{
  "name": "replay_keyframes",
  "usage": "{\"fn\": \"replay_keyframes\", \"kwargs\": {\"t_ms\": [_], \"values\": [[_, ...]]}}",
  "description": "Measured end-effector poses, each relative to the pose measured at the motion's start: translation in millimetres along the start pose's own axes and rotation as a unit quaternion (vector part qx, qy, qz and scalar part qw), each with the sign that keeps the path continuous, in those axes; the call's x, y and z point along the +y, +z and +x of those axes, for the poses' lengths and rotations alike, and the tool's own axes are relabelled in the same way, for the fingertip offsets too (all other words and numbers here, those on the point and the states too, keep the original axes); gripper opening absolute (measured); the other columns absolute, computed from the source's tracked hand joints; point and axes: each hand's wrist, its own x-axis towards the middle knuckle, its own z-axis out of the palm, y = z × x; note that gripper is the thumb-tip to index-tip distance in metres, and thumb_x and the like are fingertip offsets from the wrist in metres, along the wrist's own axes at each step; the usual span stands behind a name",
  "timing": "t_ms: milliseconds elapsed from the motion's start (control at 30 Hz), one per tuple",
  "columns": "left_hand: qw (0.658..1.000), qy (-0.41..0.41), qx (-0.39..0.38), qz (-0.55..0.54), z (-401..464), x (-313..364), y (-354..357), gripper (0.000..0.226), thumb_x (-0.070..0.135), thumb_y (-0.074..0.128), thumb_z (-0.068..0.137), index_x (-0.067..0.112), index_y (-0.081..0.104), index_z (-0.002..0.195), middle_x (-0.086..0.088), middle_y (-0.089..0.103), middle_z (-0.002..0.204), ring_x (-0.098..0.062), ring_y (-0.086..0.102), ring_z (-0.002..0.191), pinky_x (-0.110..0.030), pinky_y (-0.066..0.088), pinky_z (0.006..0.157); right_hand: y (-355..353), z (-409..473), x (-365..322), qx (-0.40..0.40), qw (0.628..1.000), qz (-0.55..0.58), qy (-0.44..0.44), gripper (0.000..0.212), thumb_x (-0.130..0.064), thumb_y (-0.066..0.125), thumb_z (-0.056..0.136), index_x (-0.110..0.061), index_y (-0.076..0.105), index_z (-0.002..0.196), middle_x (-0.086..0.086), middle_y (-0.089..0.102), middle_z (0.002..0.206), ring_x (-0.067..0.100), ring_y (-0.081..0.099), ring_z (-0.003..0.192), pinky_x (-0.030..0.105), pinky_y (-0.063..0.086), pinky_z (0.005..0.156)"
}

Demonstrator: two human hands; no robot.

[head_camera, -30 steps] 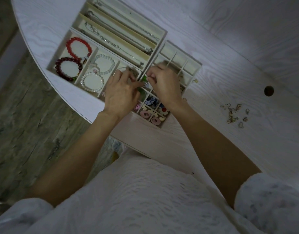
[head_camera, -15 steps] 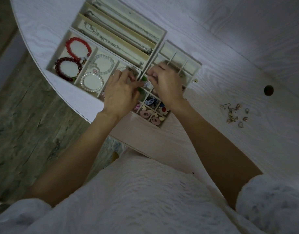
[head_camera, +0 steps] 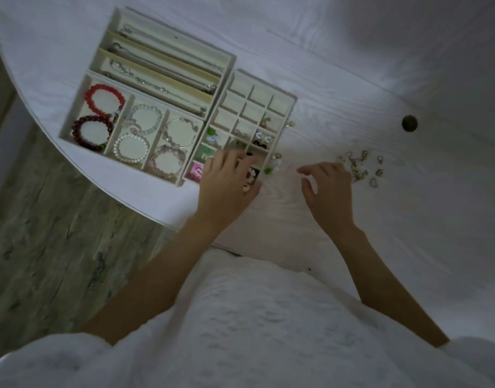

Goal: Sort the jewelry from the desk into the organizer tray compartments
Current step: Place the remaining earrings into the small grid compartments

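Observation:
A cream organizer tray lies on the white desk. Its long slots hold necklaces. Its square compartments hold bead bracelets: a red one, a dark red one, a pearl one. The small grid at the right holds several earrings. My left hand rests over the grid's near corner, fingers relaxed and covering some cells. My right hand hovers over the bare desk, fingers loosely curled, holding nothing that I can see. A pile of small earrings lies just right of it.
A few loose pieces lie against the grid's right wall. A round cable hole sits at the far right of the desk. The desk's curved edge runs along the left, with wooden floor below.
Both hands have left the middle of the grid. My right hand has moved right, toward the pile of earrings. My left hand has slid to the grid's near corner.

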Motion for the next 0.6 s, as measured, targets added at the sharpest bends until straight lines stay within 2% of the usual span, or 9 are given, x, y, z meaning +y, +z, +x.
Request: {"fn": "replay_keyframes", "kwargs": {"t_ms": [167,267,333,433,533,600], "values": [[0.998,0.022,-0.044,0.042,8.6,7.4,16.8,0.035,0.027,0.074,0.072,0.019,0.068,0.105,-0.01,0.06,0.098,-0.03,0.048,0.094,-0.038,0.039,0.075,14.8,12.3,-17.6,-0.052,0.997,0.014,-0.053,0.028,-0.013,0.067,0.079,-0.011,0.067,0.107,0.013,0.06,0.094,0.032,0.054,0.086,0.037,0.044,0.073],[0.996,0.024,-0.065,0.059,12.8,7.5,16.0,0.034,0.021,0.076,0.071,0.019,0.069,0.104,-0.011,0.06,0.096,-0.031,0.051,0.091,-0.038,0.039,0.073,26.8,24.9,-26.3,-0.085,0.994,0.029,-0.06,0.027,-0.006,0.073,0.068,-0.008,0.069,0.095,0.015,0.059,0.084,0.033,0.055,0.076,0.037,0.05,0.062],[0.996,0.021,-0.067,0.061,13.1,9.6,14.2,0.035,0.019,0.075,0.072,0.018,0.068,0.106,-0.012,0.059,0.096,-0.031,0.05,0.091,-0.038,0.04,0.072,30.3,23.5,-23.1,-0.091,0.993,0.043,-0.054,0.028,-0.002,0.072,0.065,-0.008,0.069,0.092,0.013,0.06,0.082,0.031,0.056,0.074,0.033,0.05,0.057],[0.996,0.037,-0.063,0.049,13.7,20.0,14.4,0.037,0.021,0.079,0.07,0.013,0.069,0.104,-0.014,0.06,0.096,-0.033,0.054,0.091,-0.04,0.045,0.074,25.8,8.0,-9.8,-0.097,0.993,0.07,-0.022,0.023,-0.005,0.067,0.076,-0.011,0.069,0.097,0.009,0.062,0.091,0.027,0.057,0.083,0.025,0.039,0.062],[0.989,0.059,-0.114,0.069,14.2,42.5,24.2,0.039,0.026,0.083,0.066,0.011,0.069,0.099,-0.012,0.065,0.092,-0.032,0.063,0.084,-0.037,0.05,0.067,19.5,-7.1,5.0,-0.099,0.989,0.107,0.033,0.021,-0.01,0.062,0.084,-0.013,0.068,0.105,0.006,0.063,0.095,0.022,0.057,0.086,0.025,0.038,0.064],[0.985,0.031,-0.157,0.064,16.4,61.3,29.7,0.043,0.029,0.08,0.073,0.007,0.065,0.107,-0.012,0.066,0.096,-0.031,0.066,0.079,-0.035,0.051,0.058,16.7,-11.0,10.5,-0.101,0.986,0.117,0.057,0.023,-0.013,0.062,0.086,-0.014,0.067,0.108,0.005,0.063,0.095,0.021,0.057,0.086,0.025,0.038,0.064]]}}
